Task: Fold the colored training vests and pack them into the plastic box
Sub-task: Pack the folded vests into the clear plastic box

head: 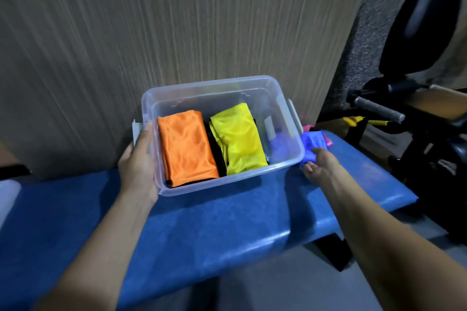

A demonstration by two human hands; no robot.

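Observation:
A clear plastic box stands on a blue padded bench. Inside it lie a folded orange vest on the left and a folded yellow vest beside it, with black fabric showing between them. My left hand lies flat against the box's left wall, fingers straight, thumb near the rim. A crumpled blue vest sits on the bench just right of the box, with a bit of pink fabric behind it. My right hand touches the blue vest's near edge with relaxed fingers.
A wood-grain panel rises behind the box. Black gym equipment with a grey handle stands at the right, close to the bench's end. Grey floor shows below the bench's front edge.

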